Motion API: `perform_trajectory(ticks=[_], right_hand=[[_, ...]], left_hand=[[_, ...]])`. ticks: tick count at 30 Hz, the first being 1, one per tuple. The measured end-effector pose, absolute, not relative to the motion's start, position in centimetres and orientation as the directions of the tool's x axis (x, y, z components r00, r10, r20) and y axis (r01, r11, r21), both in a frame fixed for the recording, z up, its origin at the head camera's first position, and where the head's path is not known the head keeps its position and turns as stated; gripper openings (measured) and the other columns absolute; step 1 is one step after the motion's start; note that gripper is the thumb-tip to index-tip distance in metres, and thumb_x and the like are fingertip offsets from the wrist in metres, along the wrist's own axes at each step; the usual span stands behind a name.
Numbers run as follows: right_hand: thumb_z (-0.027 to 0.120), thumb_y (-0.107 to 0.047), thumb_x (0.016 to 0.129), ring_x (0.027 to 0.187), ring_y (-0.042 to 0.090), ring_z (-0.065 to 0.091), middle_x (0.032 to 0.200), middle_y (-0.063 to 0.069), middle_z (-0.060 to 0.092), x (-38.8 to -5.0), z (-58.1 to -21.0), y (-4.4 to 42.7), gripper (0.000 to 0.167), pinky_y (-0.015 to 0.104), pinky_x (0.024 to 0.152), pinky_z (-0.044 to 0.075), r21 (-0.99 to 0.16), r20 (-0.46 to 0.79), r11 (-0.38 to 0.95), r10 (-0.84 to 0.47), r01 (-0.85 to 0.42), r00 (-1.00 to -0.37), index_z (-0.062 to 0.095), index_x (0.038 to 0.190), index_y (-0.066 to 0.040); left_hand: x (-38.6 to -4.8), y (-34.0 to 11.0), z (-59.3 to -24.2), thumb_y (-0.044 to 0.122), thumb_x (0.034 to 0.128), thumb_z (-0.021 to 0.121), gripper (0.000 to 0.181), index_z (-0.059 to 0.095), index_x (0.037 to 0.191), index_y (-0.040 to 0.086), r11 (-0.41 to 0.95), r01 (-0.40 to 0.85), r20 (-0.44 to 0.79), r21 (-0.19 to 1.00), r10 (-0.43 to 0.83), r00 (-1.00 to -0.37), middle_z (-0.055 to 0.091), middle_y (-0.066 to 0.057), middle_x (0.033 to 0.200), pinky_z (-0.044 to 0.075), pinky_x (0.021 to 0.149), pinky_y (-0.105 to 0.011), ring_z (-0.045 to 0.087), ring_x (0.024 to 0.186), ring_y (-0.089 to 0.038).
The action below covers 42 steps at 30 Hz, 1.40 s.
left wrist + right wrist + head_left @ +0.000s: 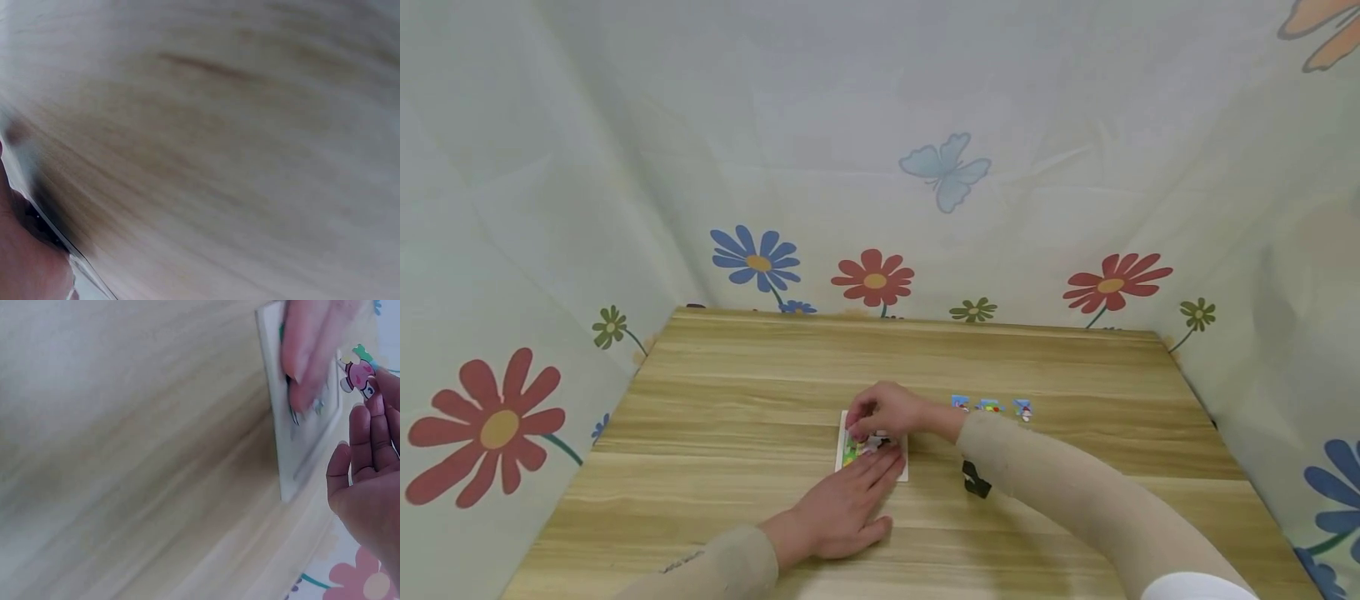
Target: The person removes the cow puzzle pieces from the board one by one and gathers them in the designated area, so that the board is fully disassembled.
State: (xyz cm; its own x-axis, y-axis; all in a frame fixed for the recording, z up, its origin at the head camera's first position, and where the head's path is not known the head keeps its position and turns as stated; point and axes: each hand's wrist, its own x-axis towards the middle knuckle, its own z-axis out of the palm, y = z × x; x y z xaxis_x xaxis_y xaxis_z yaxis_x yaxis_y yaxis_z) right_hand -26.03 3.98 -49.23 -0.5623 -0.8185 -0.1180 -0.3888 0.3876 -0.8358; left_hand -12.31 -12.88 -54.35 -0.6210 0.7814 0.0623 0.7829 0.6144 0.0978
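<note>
A small white-framed puzzle board (839, 450) lies on the wooden table, with colourful pieces in it partly covered by both hands. My left hand (850, 504) rests on the board's near part with its fingers extended; the right wrist view shows those fingers (306, 350) over the board's face. Above the far left part of the board is my right hand (891, 408). In the right wrist view, its thumb and fingertips pinch a puzzle piece (357, 372) with a pink cartoon figure and a green patch. The left wrist view shows mostly blurred tabletop and part of a hand (31, 262).
Several loose puzzle pieces (989, 407) lie in a row right of the board, just beyond the right forearm. A dark object (976, 479) shows under that forearm, its kind unclear. Flower-printed cloth (820, 167) stands behind and beside the table (760, 367).
</note>
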Motion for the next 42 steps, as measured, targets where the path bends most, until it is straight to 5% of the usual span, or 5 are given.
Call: perform_trajectory(ticks=[8,26,42], right_hand=[[0.073,-0.013,0.101,0.085,0.009,0.071,0.09,-0.003,0.076,-26.9,-47.5,5.7,0.008,0.025,0.084,0.058,-0.812,-0.098,0.398,-0.813,-0.426,-0.574,0.079,0.104,-0.007],[0.074,-0.018,0.101,0.085,0.01,0.07,0.087,-0.007,0.076,-28.4,-46.3,11.4,0.008,0.028,0.081,0.055,-0.77,-0.1,0.453,-0.781,-0.449,-0.616,0.08,0.099,-0.014],[0.073,-0.014,0.102,0.085,0.024,0.073,0.088,-0.003,0.077,-28.2,-46.4,17.0,0.01,0.035,0.075,0.06,-0.784,-0.125,0.495,-0.718,-0.376,-0.685,0.081,0.099,-0.009]], left_hand=[[-12.4,-12.8,-54.1,0.044,0.1106,0.043,0.073,0.027,0.165,-0.003,0.622,0.774,0.034,0.119,0.777,-0.629,0.023,-0.02,0.174,0.025,0.129,-0.044,0.02,0.161,-0.03],[-12.6,-12.9,-54.8,0.045,0.1092,0.046,0.075,0.03,0.165,-0.003,0.604,0.794,0.08,0.072,0.79,-0.608,0.024,-0.02,0.173,0.027,0.128,-0.044,0.023,0.161,-0.031],[-12.7,-13.0,-54.8,0.042,0.1082,0.049,0.075,0.03,0.164,-0.004,0.591,0.803,0.104,0.08,0.796,-0.596,0.024,-0.02,0.173,0.029,0.128,-0.045,0.024,0.16,-0.032]])
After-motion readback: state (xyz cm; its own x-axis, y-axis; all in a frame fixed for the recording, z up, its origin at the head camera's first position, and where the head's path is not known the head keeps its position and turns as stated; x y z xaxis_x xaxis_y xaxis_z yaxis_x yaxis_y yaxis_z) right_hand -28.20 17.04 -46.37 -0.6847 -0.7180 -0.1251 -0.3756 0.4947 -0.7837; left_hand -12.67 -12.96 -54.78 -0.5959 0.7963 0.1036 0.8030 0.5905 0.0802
